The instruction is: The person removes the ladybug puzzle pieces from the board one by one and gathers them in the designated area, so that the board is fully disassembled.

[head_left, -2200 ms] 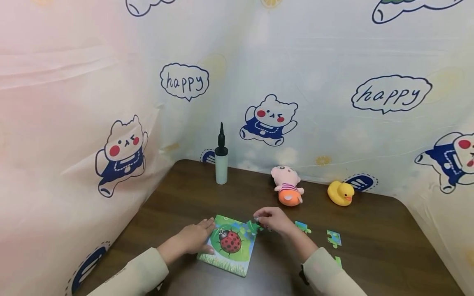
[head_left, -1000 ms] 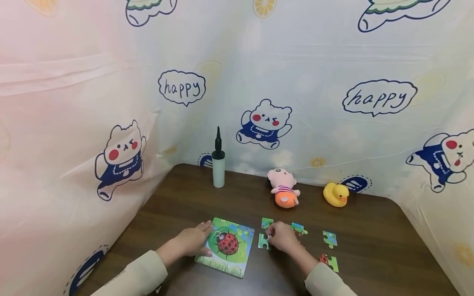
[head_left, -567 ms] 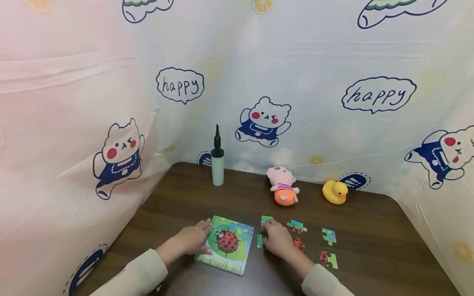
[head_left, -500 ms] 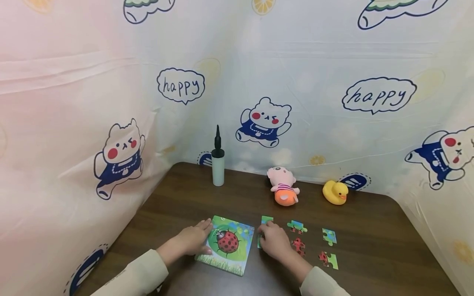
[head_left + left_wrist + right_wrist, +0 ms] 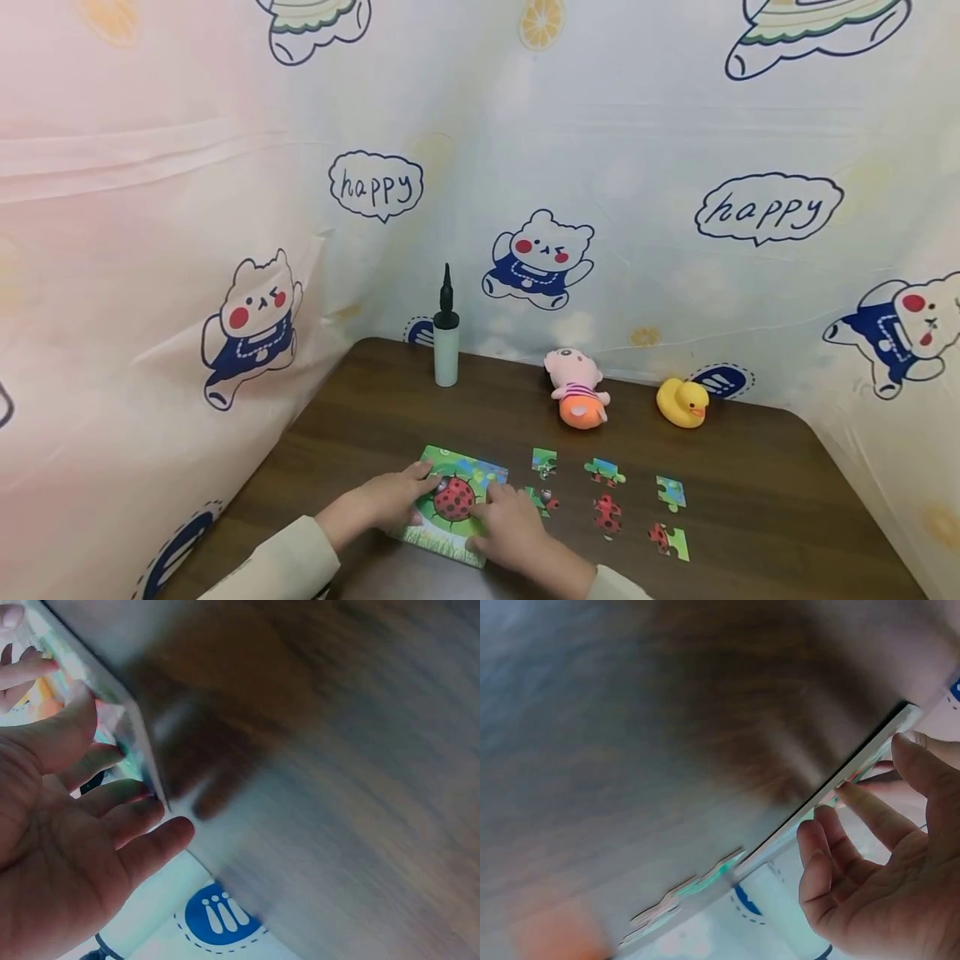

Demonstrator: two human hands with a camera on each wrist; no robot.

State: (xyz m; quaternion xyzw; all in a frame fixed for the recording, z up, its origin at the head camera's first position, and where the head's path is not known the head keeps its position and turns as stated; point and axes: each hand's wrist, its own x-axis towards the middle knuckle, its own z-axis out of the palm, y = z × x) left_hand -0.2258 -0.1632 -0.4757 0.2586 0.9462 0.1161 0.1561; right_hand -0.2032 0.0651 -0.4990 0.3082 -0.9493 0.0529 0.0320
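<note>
A square ladybug puzzle board (image 5: 453, 498) lies on the brown table, with green leaves round a red spotted ladybug. My left hand (image 5: 393, 498) rests on its left side, fingers reaching over the picture. From the right, my right hand (image 5: 516, 527) touches the board with its extended index finger on the ladybug and its thumb near the front edge. In the right wrist view, the other fingers of that hand bend loosely beside the board. Several loose puzzle pieces (image 5: 607, 514) lie in spaced rows to the right, some showing ladybug parts.
A pale green hand pump (image 5: 446, 354) with a black nozzle stands at the back left. A pink plush toy (image 5: 577, 390) and a yellow rubber duck (image 5: 682, 403) sit along the back edge. A printed curtain (image 5: 637, 150) hangs behind the table (image 5: 757, 475).
My right hand has left the loose pieces and moved left onto the board, uncovering two pieces beside it. My left hand has shifted slightly further over the board's picture.
</note>
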